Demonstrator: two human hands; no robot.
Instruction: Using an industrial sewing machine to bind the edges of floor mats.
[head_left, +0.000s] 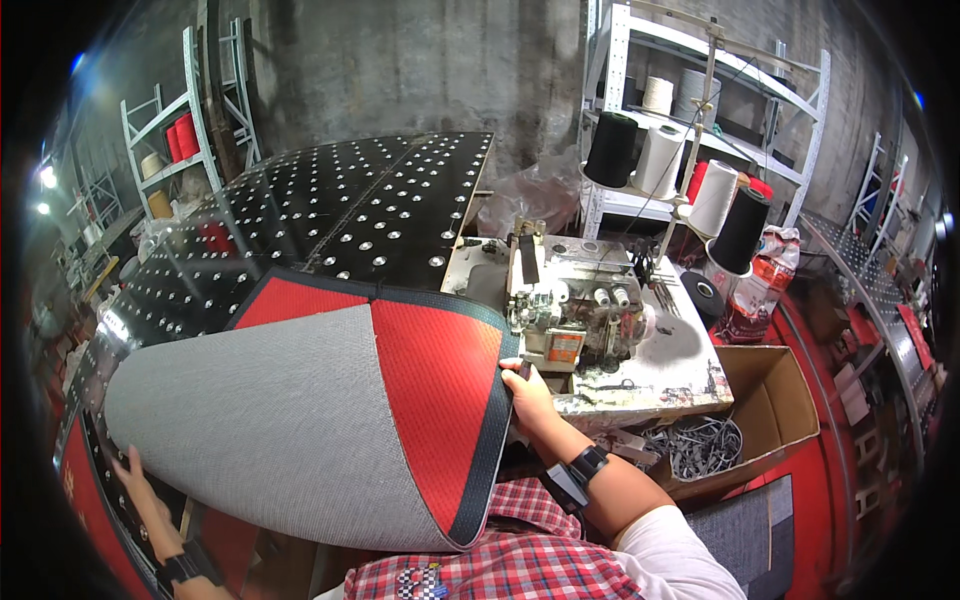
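Floor mat (432, 385), folded partly over the studded table (400, 190) by the overlock sewing machine (585, 300), looks bendy yet springy; best gripped at its border. Right hand (533, 398) pinches there; left hand (146, 498) has fingers spread beside the fold, contact unclear.

White metal shelf (193, 70) with red spools (183, 138), grey wall (400, 75), cardboard box (772, 388) of grey scraps (700, 446)

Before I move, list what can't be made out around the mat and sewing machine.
- Head view: most of the mat's red face, hidden by folded-over grey backing.
- Head view: the needle of the sewing machine, too small.
- Head view: left forearm, cut off by lower edge.
- Head view: bottom of the carton, partly hidden by grey strips.
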